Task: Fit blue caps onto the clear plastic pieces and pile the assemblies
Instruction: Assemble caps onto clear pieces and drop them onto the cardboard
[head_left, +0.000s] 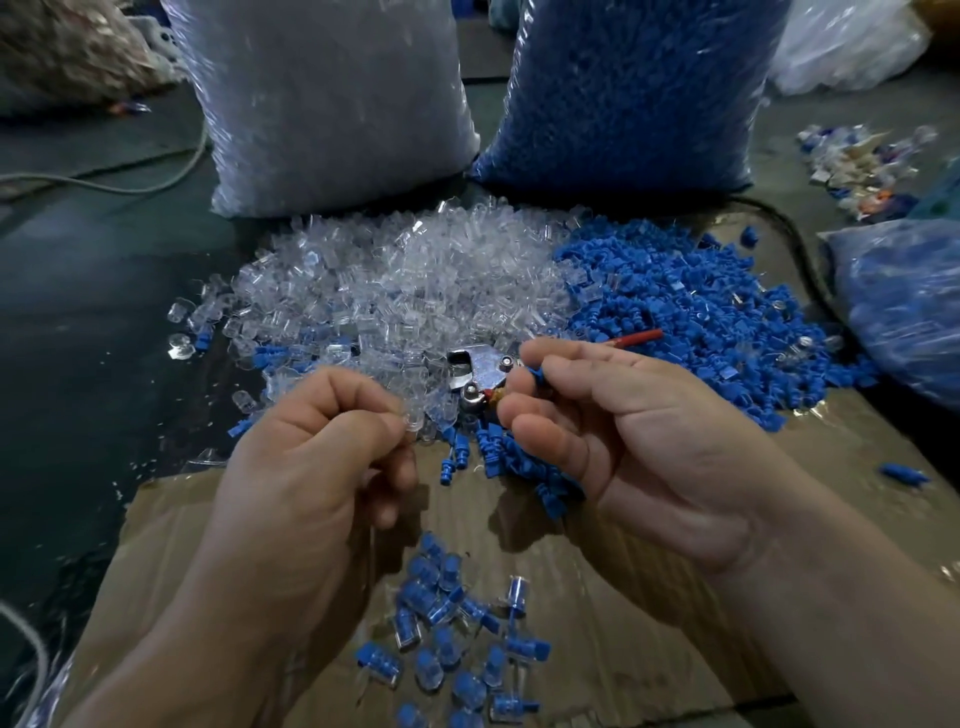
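My left hand (317, 441) pinches a clear plastic piece (414, 422) between thumb and forefinger. My right hand (623, 431) pinches a blue cap (536, 373) at its fingertips, a short way right of the clear piece. Beyond the hands lie a heap of clear pieces (395, 291) and a heap of blue caps (701, 317). Several finished assemblies (457, 644), blue inside clear, lie in a loose pile on the cardboard sheet (649, 649) near me.
Metal pliers (480, 371) with a red handle lie between the two heaps. A large bag of clear pieces (332, 98) and a large bag of blue caps (639, 88) stand behind. Another blue-filled bag (909, 301) sits at right. A cable (104, 182) crosses the dark floor.
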